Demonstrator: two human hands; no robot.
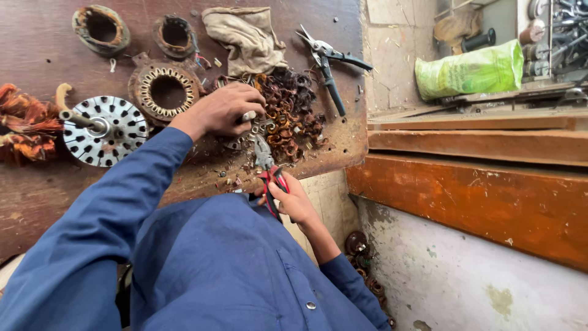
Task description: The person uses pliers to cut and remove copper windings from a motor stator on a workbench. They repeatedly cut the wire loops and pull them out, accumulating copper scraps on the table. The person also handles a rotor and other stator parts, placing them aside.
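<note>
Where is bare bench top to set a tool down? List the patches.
Bare brown bench lies left of the upper-left wound coil, and below the perforated silver rotor disc. Also right of the black-handled snips. Crowded: the tangled copper wire pile, where the left hand and right hand work.

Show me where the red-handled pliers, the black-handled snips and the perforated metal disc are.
red-handled pliers point(264, 156), head view, on the metal head above the handles.
black-handled snips point(331, 79), head view, on a black handle.
perforated metal disc point(122, 125), head view, on its slotted face.

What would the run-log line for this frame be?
left hand: pressing on stator piece | right hand: gripping red-handled pliers | beside: copper wire tangle
</note>
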